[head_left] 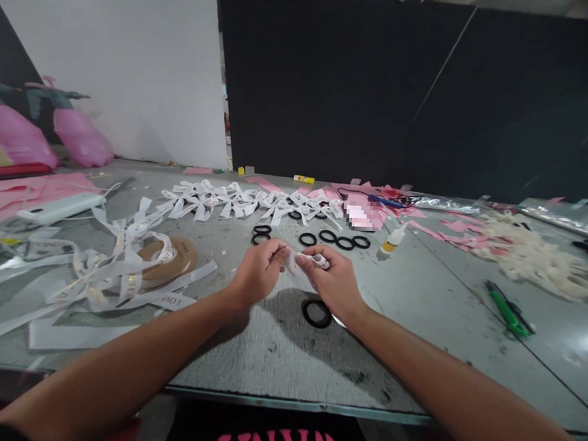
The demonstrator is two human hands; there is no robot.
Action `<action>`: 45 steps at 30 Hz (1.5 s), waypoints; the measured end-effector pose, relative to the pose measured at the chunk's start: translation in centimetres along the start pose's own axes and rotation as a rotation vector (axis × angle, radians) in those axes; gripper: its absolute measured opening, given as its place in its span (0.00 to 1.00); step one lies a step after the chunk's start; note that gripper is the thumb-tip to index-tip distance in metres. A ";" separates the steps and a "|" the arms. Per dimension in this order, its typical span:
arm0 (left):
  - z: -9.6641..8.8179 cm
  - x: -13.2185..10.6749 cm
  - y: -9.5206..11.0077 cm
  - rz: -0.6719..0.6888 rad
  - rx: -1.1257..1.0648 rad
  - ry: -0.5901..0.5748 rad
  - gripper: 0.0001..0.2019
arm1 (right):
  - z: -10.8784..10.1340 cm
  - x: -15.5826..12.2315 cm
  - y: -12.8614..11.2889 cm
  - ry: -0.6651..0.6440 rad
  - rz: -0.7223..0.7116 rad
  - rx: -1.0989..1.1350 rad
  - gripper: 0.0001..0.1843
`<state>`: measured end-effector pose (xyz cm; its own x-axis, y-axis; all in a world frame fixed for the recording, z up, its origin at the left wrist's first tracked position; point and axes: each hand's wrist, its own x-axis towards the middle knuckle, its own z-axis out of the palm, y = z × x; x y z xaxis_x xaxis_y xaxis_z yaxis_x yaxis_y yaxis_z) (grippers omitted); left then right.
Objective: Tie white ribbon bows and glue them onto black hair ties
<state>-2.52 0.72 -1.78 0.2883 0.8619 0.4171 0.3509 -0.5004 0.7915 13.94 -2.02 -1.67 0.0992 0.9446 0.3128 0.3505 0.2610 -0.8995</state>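
Two bare hands meet just above the grey counter [248, 368]. The left hand [258, 272] and the right hand [337, 284] both have their fingers pinched on a small white ribbon [321, 261], held up between them. The fingers cover most of it, so I can't tell if it is folded or tied. A black ring [306, 314] lies under the right hand, and the right wrist hides part of a flat white thing [339, 322] next to it that I can't make out. Past the hands, more black rings [337, 240] sit in front of a messy row of white bows [241, 202]. A pink patch [360, 215] back there is all blurry squares. Off to the left, loose strips [120, 281] cover part of a brown roll [187, 260]. The black shirt [266, 419] is cut off at the bottom, through its pink letters. Grey counter shows between the hands and its front edge, with room to move. There's more room on the right, between the glue bottle [393, 239] and the green cutter [508, 310].
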 end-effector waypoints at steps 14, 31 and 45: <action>0.0 0.4 0.3 -0.173 -0.356 -0.085 0.18 | -0.1 0.4 0.7 0.040 0.015 0.006 0.21; 0.6 0.7 -0.2 -0.344 -0.561 0.203 0.17 | -0.1 0.5 1.1 -0.018 0.061 0.163 0.27; 0.0 0.5 0.3 -0.351 -0.586 -0.041 0.18 | -0.7 0.7 0.7 0.002 -0.024 0.021 0.21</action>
<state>-2.27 0.98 -1.35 0.2833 0.9554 0.0831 -0.1068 -0.0547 0.9928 14.91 -1.30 -1.91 0.0926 0.9376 0.3351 0.3330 0.2880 -0.8979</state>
